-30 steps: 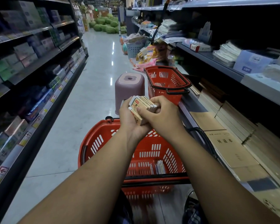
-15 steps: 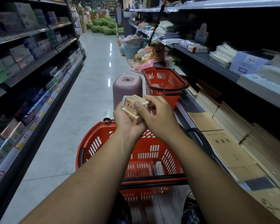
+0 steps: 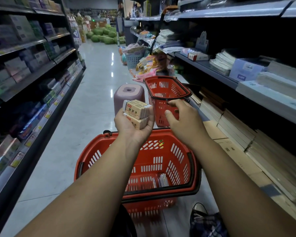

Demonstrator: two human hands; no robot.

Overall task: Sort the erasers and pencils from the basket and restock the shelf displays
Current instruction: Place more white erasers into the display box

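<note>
Your left hand [image 3: 132,124] is raised palm-up over the near basket [image 3: 96,147]. Its fingers and thumb are curled round a stack of erasers [image 3: 137,111]. The erasers are small boxed packs in 2 tiers with printed sleeves facing you. The thumb is on the left side and the fingertips wrap the right side. The exact pack count is not readable.

Your right hand [image 3: 184,121] is just right of the erasers, apart from them, with its back toward you. The fingers are loosely curled, the thumb is out, and nothing is in it. The fingertips overlap the black handle of the far basket [image 3: 167,89] in this view. You cannot tell whether they touch it.

The near basket is red and sits on the floor below both forearms. A few pencils [image 3: 162,180] lie flat on its bottom, toward the near wall. The far basket, also red, stands on the floor ahead. A pink stool [image 3: 129,94] stands just beside it on its left.

The right shelving [image 3: 212,69] carries stacks of paper goods and notebooks. Flat brown exercise books [image 3: 232,147] are on the low tier next to your right forearm. The left shelving [image 3: 41,77] holds boxed goods with price tags along the edges. 1 shoe [image 3: 197,210] shows at the bottom edge. Watermelons [image 3: 106,35] are piled at the far end of the aisle.
</note>
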